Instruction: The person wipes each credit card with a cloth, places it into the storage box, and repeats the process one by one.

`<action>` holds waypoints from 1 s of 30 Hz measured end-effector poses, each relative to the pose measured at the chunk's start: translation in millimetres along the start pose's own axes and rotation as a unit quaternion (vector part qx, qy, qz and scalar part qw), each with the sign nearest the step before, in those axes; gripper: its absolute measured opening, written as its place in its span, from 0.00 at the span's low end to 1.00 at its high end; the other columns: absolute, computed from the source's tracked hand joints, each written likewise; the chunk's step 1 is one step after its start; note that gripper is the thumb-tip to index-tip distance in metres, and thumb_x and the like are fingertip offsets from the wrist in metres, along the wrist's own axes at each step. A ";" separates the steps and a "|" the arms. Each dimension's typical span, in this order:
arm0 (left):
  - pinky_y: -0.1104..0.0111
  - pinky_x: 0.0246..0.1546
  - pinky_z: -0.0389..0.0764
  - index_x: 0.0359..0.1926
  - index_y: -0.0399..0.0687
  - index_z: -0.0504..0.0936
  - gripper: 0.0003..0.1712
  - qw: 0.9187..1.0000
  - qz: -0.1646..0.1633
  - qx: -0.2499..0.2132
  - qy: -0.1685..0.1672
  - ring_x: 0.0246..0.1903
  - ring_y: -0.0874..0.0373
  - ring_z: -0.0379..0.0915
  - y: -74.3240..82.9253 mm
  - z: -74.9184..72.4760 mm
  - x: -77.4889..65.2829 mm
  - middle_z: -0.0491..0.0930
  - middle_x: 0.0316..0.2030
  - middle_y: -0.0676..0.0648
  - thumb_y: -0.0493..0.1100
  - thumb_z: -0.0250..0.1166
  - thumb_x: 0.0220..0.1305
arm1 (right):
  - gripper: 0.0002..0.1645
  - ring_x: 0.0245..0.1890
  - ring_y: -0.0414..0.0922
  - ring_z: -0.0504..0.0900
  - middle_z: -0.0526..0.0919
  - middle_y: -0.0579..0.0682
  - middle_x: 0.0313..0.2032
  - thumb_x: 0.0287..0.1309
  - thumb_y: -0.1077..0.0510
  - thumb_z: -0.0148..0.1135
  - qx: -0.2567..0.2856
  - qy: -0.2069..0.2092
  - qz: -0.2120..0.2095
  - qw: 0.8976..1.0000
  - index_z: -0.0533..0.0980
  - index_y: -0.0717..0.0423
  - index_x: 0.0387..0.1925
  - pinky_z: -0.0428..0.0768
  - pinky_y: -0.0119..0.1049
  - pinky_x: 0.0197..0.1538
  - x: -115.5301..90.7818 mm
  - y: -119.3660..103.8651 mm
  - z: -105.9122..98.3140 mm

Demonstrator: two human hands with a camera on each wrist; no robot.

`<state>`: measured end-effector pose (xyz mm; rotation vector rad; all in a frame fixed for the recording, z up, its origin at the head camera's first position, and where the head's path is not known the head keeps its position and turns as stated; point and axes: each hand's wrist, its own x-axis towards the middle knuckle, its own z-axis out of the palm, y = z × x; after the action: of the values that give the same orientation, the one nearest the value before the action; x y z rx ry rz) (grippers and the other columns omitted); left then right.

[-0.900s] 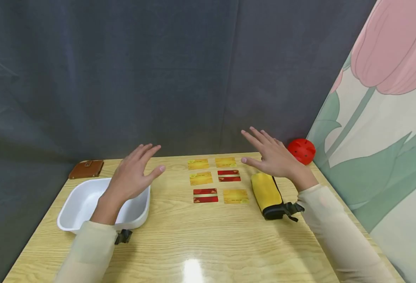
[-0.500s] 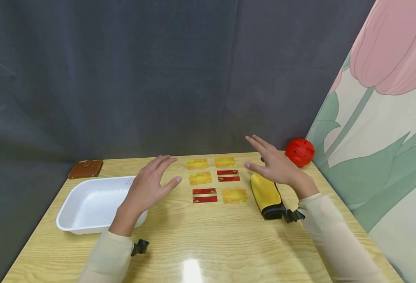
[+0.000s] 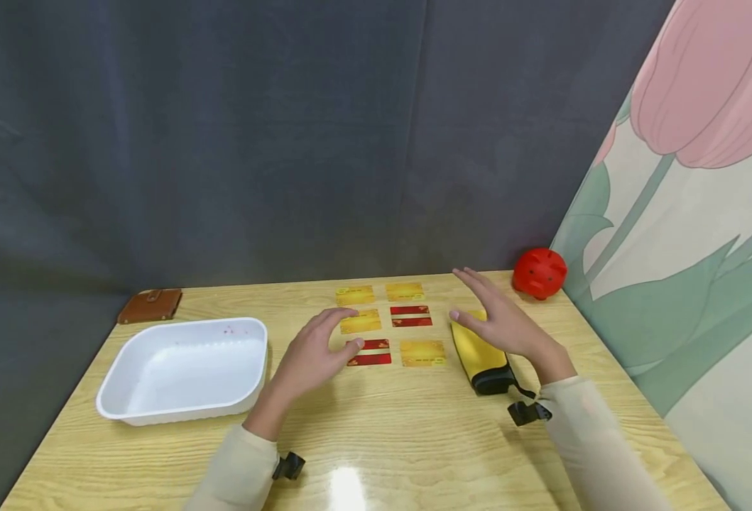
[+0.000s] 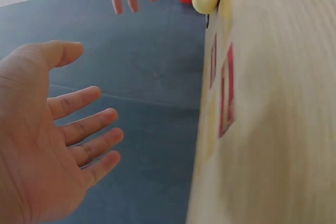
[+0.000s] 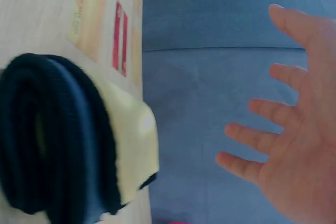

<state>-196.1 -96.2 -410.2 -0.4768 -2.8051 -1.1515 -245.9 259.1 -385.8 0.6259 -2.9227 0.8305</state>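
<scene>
Left wrist: nearer red card [image 4: 227, 93] lies apart from left grip [image 4: 43, 139].

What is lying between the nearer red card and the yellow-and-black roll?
A single gold card lies between the nearer red card and the roll, with narrow strips of bare table on both sides. The head view shows this.

Cream left sleeve [image 3: 238, 467], 7 o'clock; matching right sleeve [image 3: 589, 429], 4 o'clock. Left wrist block [image 3: 290, 465], right wrist block [image 3: 527, 413]: small, black, angular.
</scene>
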 end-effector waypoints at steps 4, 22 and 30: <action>0.43 0.71 0.71 0.69 0.64 0.75 0.29 0.999 -0.009 -0.037 0.011 0.73 0.47 0.67 -7.4 13.9 5.8 0.72 0.71 0.53 0.58 0.66 0.70 | 0.47 0.80 0.62 0.53 0.54 0.56 0.81 0.70 0.37 0.61 0.013 -0.002 0.005 1.000 0.54 0.42 0.82 0.57 0.72 0.76 -6.6 5.7 7.6; 0.46 0.66 0.76 0.69 0.54 0.75 0.29 0.994 -0.044 -0.094 -0.031 0.65 0.46 0.73 -52.5 45.3 12.4 0.77 0.66 0.47 0.45 0.70 0.68 | 0.45 0.73 0.67 0.66 0.66 0.64 0.75 0.69 0.41 0.65 0.080 -0.012 0.061 0.995 0.61 0.56 0.78 0.66 0.69 0.72 -30.7 34.5 36.9; 0.50 0.67 0.76 0.68 0.53 0.76 0.32 0.996 -0.034 -0.071 -0.046 0.64 0.48 0.74 -66.7 53.0 16.9 0.78 0.63 0.47 0.44 0.73 0.64 | 0.44 0.74 0.69 0.64 0.68 0.66 0.73 0.65 0.47 0.70 0.069 0.002 0.060 0.996 0.65 0.60 0.75 0.64 0.69 0.73 -34.1 44.2 42.1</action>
<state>-230.1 -99.7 -490.0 -0.4579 -2.8500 -1.3832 -228.9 284.4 -448.8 0.4574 -2.9430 1.0518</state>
